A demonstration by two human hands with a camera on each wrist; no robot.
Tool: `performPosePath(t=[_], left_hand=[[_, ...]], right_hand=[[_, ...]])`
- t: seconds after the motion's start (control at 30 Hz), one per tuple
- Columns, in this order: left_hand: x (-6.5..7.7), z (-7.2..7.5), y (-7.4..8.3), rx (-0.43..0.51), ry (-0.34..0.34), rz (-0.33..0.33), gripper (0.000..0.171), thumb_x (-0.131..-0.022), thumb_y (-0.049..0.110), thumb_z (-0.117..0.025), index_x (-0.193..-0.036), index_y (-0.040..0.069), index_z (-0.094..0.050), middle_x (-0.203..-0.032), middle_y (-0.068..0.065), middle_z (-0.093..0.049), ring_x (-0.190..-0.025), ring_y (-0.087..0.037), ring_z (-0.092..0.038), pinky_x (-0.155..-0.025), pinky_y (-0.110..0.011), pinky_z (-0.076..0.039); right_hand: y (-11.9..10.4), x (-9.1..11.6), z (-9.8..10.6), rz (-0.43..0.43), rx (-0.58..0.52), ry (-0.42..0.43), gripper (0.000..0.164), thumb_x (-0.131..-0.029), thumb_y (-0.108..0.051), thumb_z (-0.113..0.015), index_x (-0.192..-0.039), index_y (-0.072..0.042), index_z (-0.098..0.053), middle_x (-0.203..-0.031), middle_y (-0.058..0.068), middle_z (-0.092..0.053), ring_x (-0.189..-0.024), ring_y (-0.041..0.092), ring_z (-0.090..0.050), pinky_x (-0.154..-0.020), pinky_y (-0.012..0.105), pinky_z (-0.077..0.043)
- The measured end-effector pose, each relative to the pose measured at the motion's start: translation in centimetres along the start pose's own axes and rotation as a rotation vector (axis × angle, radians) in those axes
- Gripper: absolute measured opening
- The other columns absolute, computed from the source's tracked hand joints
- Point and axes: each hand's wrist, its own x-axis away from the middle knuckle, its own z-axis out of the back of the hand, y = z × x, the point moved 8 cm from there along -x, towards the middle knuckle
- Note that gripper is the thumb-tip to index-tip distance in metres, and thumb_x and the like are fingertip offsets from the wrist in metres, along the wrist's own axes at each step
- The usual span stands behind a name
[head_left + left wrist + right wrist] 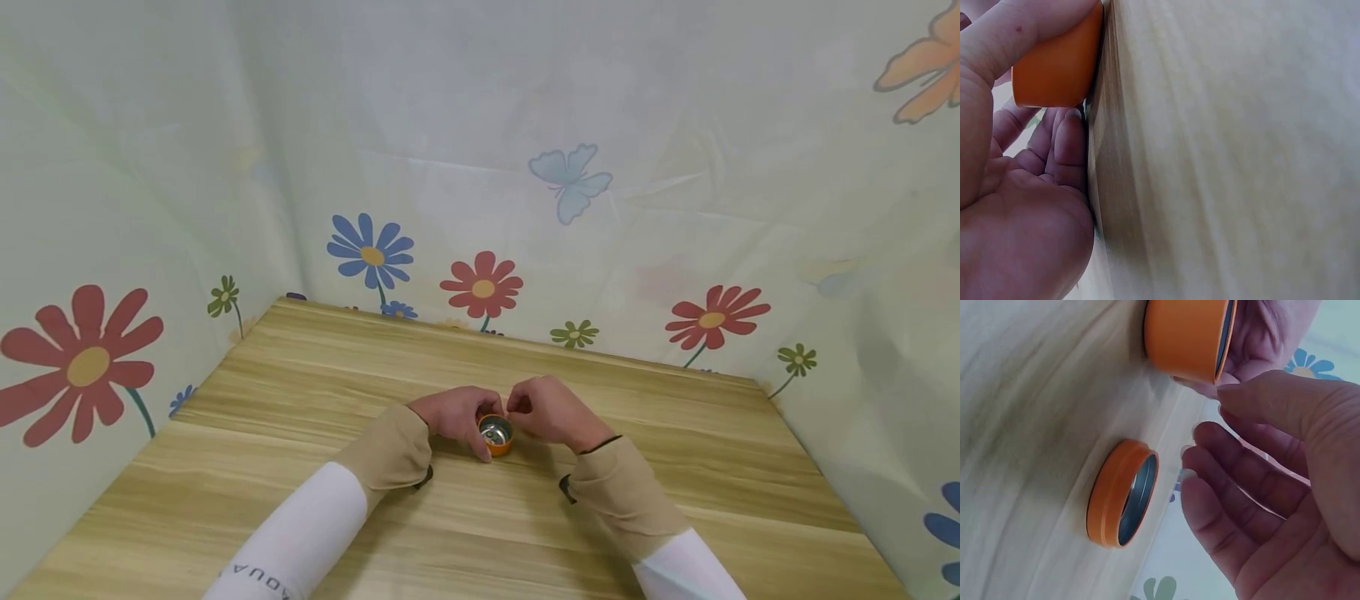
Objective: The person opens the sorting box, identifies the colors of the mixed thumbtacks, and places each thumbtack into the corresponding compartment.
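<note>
A small round orange tin (499, 452) stands upright on the table, its mouth facing up and its inside silvery, with small shiny bits at the bottom. My left hand (457, 414) grips its side, thumb at the near wall and fingers at the far one. In the left wrist view the orange wall (1054, 72) sits between thumb and fingers. My right hand (551, 408) is at the rim, thumb and index fingertips together, the other fingers curved below; I cannot tell whether they pinch something tiny. The orange lid (1107, 494) rests hollow side up below the right fingers, hidden in the head view.
The wood-grain table (300, 358) spreads around both hands. Pale cloth (450, 108) printed with flowers and butterflies hangs along its back and sides. Both forearms reach in from the near edge, in white sleeves (307, 517) with tan cuffs.
</note>
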Motion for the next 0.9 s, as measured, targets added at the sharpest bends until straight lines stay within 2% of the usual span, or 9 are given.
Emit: performPosePath(t=[0.23, 0.4, 0.53, 0.67, 0.9], left_hand=[[-0.1, -0.1, -0.1, 0.006, -0.003, 0.0, 0.046, -0.061, 0.004, -0.087, -0.095, 0.009, -0.057, -0.089, 0.001, -0.062, -0.081, -0.016, -0.059, -0.071, -0.024, -0.047], [0.1, 0.0, 0.2, 0.01, 0.003, 0.005, 0.047, -0.06, 0.003, -0.087, -0.096, 0.007, -0.057, -0.091, -0.002, -0.063, -0.083, -0.02, -0.059, -0.071, -0.024, -0.047], [0.1, 0.1, 0.3, 0.015, 0.003, 0.003, 0.047, -0.06, 0.002, -0.087, -0.096, 0.007, -0.057, -0.091, -0.003, -0.062, -0.083, -0.021, -0.058, -0.071, -0.024, -0.047], [0.1, 0.2, 0.2, 0.012, 0.002, 0.005, 0.047, -0.06, 0.002, -0.087, -0.095, 0.007, -0.057, -0.09, -0.003, -0.062, -0.083, -0.021, -0.058, -0.071, -0.024, -0.047], [-0.1, 0.1, -0.2, 0.009, -0.002, 0.024, 0.047, -0.06, 0.004, -0.087, -0.095, 0.01, -0.057, -0.09, -0.001, -0.062, -0.083, -0.018, -0.058, -0.071, -0.024, -0.047]], right_hand=[[0.9, 0.2, -0.1, -0.032, 0.011, -0.043, 0.008, -0.079, -0.009, -0.072, -0.082, -0.013, -0.067, -0.075, -0.005, -0.06, -0.062, 0.009, -0.051, -0.059, 0.027, -0.046], [1.6, 0.4, -0.4, -0.038, 0.025, -0.088, 0.022, -0.074, -0.002, -0.074, -0.094, -0.009, -0.068, -0.095, 0.004, -0.063, -0.081, 0.019, -0.055, -0.07, 0.034, -0.046], [2.1, 0.5, -0.8, -0.041, 0.045, -0.122, 0.034, -0.07, -0.006, -0.079, -0.102, -0.006, -0.067, -0.1, 0.007, -0.064, -0.093, 0.024, -0.057, -0.08, 0.038, -0.045], [2.5, 0.6, -1.2, -0.068, 0.048, -0.152, 0.043, -0.069, -0.01, -0.082, -0.107, -0.004, -0.065, -0.103, 0.008, -0.063, -0.093, 0.024, -0.057, -0.08, 0.037, -0.046], [3.2, 0.6, -1.1, -0.137, 0.062, -0.157, 0.045, -0.067, -0.009, -0.081, -0.109, -0.006, -0.065, -0.104, 0.007, -0.063, -0.092, 0.02, -0.056, -0.08, 0.035, -0.046]])
